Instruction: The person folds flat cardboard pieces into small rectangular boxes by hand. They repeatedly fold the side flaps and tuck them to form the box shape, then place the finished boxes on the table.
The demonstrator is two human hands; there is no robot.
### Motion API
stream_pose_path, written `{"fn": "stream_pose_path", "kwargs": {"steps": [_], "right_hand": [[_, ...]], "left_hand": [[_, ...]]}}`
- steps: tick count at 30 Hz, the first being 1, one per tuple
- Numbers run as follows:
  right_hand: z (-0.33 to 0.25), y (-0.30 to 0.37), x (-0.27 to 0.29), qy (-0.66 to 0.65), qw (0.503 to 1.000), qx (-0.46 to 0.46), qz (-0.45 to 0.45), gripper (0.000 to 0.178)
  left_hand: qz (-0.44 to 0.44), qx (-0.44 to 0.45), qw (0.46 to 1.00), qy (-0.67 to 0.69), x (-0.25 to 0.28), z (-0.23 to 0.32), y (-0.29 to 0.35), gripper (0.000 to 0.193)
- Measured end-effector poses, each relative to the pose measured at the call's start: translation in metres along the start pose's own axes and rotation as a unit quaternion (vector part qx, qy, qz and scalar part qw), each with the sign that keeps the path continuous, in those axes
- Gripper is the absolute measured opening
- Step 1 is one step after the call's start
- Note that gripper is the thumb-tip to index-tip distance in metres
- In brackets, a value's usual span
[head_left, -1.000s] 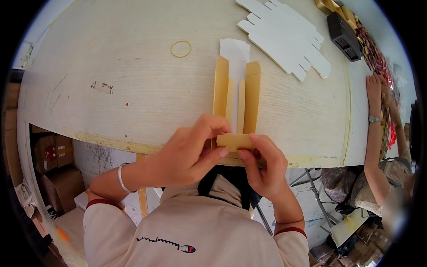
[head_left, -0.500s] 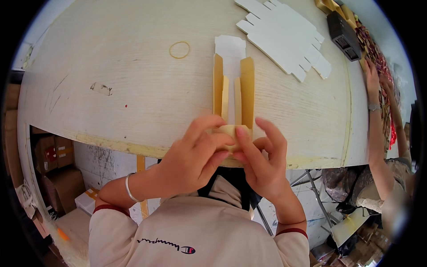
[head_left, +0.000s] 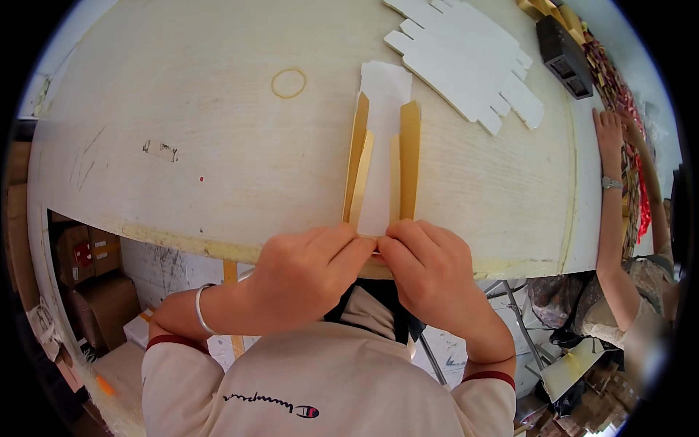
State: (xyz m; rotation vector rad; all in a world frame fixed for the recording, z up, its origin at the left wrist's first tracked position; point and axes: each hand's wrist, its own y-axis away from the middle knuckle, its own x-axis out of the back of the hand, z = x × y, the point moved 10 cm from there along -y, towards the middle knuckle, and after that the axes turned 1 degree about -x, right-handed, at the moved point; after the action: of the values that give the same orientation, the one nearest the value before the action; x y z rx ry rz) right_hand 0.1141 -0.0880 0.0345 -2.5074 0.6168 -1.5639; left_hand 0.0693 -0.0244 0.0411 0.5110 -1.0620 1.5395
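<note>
You've got your left hand (head_left: 309, 273) and right hand (head_left: 433, 273) pinching the near end of that half-folded white-and-tan cardboard box (head_left: 380, 171), right by the pale wood-grain table's (head_left: 240, 160) front edge.

Pale wood-grain table (head_left: 240, 146) towards 12 o'clock; brown cartons (head_left: 109, 309) at 8; pale floor (head_left: 453, 349) at 5; whitish wall (head_left: 646, 65) at 2.

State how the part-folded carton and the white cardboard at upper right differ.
The carton has raised tan walls; the white cardboard lies flat. The left hand and right hand touch the carton, not the white cardboard. The carton looks narrower than the white cardboard. Both show white surfaces.
</note>
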Motion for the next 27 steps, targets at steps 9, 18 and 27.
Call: {"fn": "stream_pose_path", "kwargs": {"steps": [9, 18, 27], "right_hand": [[0.010, -0.001, -0.002, -0.114, 0.987, -0.094, -0.069, 0.015], [0.028, -0.002, 0.033, 0.144, 0.989, 0.041, 0.010, 0.025], [-0.007, -0.005, 0.005, 0.096, 0.990, 0.102, -0.012, 0.018]], "left_hand": [[-0.131, 0.032, 0.990, 0.028, -0.009, -0.006, -0.011, 0.014], [-0.179, -0.092, 0.979, 0.009, 0.015, -0.006, -0.030, 0.025], [-0.202, -0.068, 0.971, -0.112, -0.023, -0.030, -0.064, 0.023]]}}
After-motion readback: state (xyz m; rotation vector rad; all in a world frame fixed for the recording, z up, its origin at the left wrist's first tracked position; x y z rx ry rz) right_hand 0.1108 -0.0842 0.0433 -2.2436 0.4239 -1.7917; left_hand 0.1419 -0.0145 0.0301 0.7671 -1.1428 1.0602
